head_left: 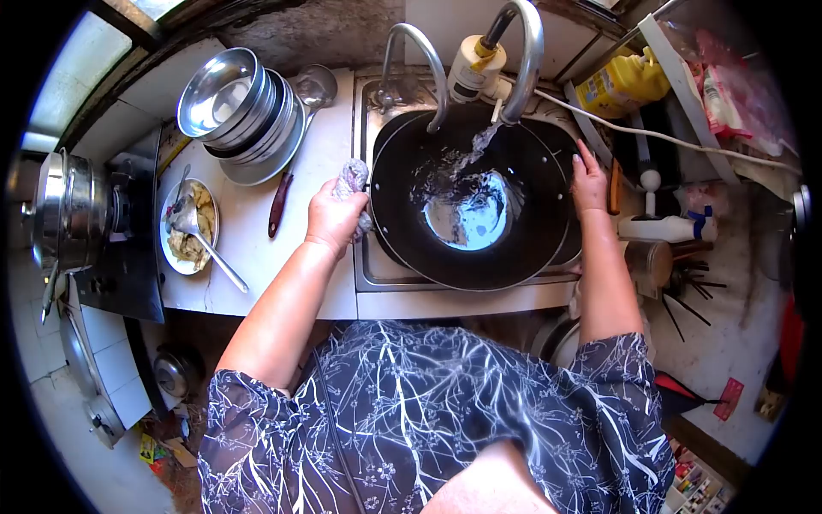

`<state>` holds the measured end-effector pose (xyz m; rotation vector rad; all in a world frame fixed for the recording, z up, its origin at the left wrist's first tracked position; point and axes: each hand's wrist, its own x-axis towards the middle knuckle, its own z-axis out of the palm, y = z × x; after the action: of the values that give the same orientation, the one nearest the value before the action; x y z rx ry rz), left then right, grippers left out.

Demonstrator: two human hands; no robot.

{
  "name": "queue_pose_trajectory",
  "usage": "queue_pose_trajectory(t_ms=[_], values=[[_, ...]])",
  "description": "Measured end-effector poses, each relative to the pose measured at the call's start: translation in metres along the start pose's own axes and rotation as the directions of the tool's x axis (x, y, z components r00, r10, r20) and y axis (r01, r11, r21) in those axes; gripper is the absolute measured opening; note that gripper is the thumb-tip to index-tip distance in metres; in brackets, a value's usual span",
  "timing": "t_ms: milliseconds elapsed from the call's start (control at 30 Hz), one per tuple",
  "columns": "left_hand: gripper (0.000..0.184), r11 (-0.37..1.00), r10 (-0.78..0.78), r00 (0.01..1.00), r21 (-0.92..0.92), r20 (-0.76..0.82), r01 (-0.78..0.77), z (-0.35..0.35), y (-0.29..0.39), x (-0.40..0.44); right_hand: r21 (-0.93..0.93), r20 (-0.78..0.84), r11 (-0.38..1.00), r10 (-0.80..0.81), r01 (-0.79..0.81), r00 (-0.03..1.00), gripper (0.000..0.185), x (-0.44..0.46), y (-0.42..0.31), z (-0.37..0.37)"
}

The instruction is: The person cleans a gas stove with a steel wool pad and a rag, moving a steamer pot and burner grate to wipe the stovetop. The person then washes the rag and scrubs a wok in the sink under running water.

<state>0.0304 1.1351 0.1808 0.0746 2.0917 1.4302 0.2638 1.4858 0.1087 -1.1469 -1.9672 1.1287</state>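
Observation:
A large black wok (402,231) sits over the steel sink (370,270), with a pool of water inside. Water runs into it from the curved faucet (533,60) on the right. My left hand (336,214) is closed around a crumpled, pale cloth (353,178) at the wok's left rim. At the right rim, my right hand (588,180) rests against the wok's edge, its fingers stretched out and pointing away from me. Whether its thumb hooks over the rim is hard to make out.
Left of the sink stand stacked metal bowls (224,90), a ladle (280,201) and a plate of food with a spoon (190,227). A pot (73,210) is at far left. Right are a yellow bottle (623,84), a white bottle (664,228) and a cable (659,135).

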Motion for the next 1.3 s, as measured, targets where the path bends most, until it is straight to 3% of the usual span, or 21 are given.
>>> queue_pose_trajectory(t_ms=[33,100,167,200,267,300,367,467,567,600,633,700,767,833,867,967,1033,1067,1167,1267,1300], values=[[0.037,0.999,0.007,0.999,-0.035,0.05,-0.005,-0.003,-0.001,0.002,-0.125,-0.078,0.958,-0.268,0.257,0.96,0.031,0.003,0.002,-0.004],[0.03,0.997,0.019,0.995,-0.078,0.097,-0.011,-0.004,-0.001,0.003,-0.121,0.018,0.992,-0.03,0.032,0.999,0.028,0.01,-0.031,-0.026],[0.017,0.958,-0.181,0.952,-0.176,0.245,0.227,-0.001,0.004,-0.002,-0.176,0.103,0.981,-0.066,0.084,0.993,0.027,0.032,-0.037,-0.047],[0.01,0.915,-0.276,0.903,-0.198,0.328,0.352,0.001,0.006,-0.006,-0.173,0.12,0.985,0.013,0.008,0.993,0.026,0.036,-0.054,-0.051],[0.016,0.82,-0.449,0.791,-0.16,0.416,0.55,0.008,-0.002,-0.012,-0.35,0.158,0.927,0.202,-0.136,0.967,0.028,0.043,-0.101,-0.061],[0.018,0.753,-0.527,0.707,-0.126,0.473,0.646,0.011,-0.009,-0.012,-0.478,0.226,0.876,0.196,-0.067,0.954,0.028,0.048,-0.119,-0.063],[0.02,0.642,-0.579,0.652,-0.221,0.489,0.735,0.021,-0.016,-0.024,-0.676,0.318,0.729,0.161,0.104,0.934,0.03,0.063,-0.135,-0.062],[0.023,0.641,-0.586,0.606,-0.149,0.538,0.753,0.023,-0.028,-0.021,-0.825,0.284,0.565,0.363,0.034,0.887,0.028,0.054,-0.197,-0.038],[0.022,0.651,-0.551,0.588,-0.136,0.592,0.747,0.011,-0.033,-0.006,-0.769,0.392,0.604,0.185,0.211,0.901,0.028,0.081,-0.187,-0.03],[0.021,0.671,-0.545,0.615,-0.144,0.571,0.728,0.009,-0.037,-0.001,-0.796,0.356,0.578,0.209,0.179,0.911,0.028,0.07,-0.21,-0.021],[0.02,0.689,-0.538,0.64,-0.151,0.549,0.709,0.008,-0.04,0.001,-0.739,0.397,0.613,0.06,0.28,0.916,0.027,0.098,-0.185,-0.023],[0.019,0.673,-0.556,0.641,-0.166,0.529,0.721,0.015,-0.043,-0.001,-0.771,0.367,0.579,0.065,0.264,0.928,0.026,0.092,-0.207,-0.017],[0.018,0.606,-0.568,0.515,-0.097,0.643,0.79,0.027,-0.057,-0.006,-0.788,0.418,0.53,0.084,0.315,0.904,0.025,0.097,-0.204,-0.016],[0.019,0.619,-0.589,0.527,-0.077,0.612,0.782,0.039,-0.048,-0.026,-0.827,0.471,0.418,0.151,0.376,0.869,0.02,0.101,-0.187,-0.017],[0.019,0.616,-0.602,0.53,-0.076,0.597,0.784,0.044,-0.045,-0.031,-0.864,0.424,0.393,0.233,0.314,0.875,0.019,0.091,-0.197,-0.019],[0.02,0.635,-0.61,0.558,-0.075,0.563,0.769,0.04,-0.029,-0.029,-0.855,0.329,0.503,0.339,0.126,0.882,0.023,0.105,-0.151,-0.044],[0.019,0.672,-0.605,0.608,-0.08,0.514,0.737,0.032,-0.016,-0.017,-0.764,0.295,0.645,0.369,-0.014,0.881,0.026,0.088,-0.143,-0.053],[0.018,0.721,-0.558,0.658,-0.097,0.505,0.686,0.027,-0.012,-0.012,-0.769,0.213,0.633,0.386,-0.09,0.897,0.028,0.061,-0.166,-0.048],[0.013,0.874,-0.389,0.822,-0.116,0.416,0.472,0.01,0.014,-0.013,-0.381,0.258,0.924,0.082,0.023,0.963,0.027,0.074,-0.047,-0.06],[0.013,0.961,-0.234,0.928,-0.078,0.29,0.266,0.007,0.014,-0.006,-0.219,0.151,0.968,0.154,-0.119,0.976,0.027,0.044,-0.021,-0.042],[0.013,0.962,-0.236,0.928,-0.066,0.288,0.265,0.004,0.011,-0.002,-0.148,0.124,0.972,0.199,-0.18,0.972,0.027,0.039,-0.007,-0.037]])
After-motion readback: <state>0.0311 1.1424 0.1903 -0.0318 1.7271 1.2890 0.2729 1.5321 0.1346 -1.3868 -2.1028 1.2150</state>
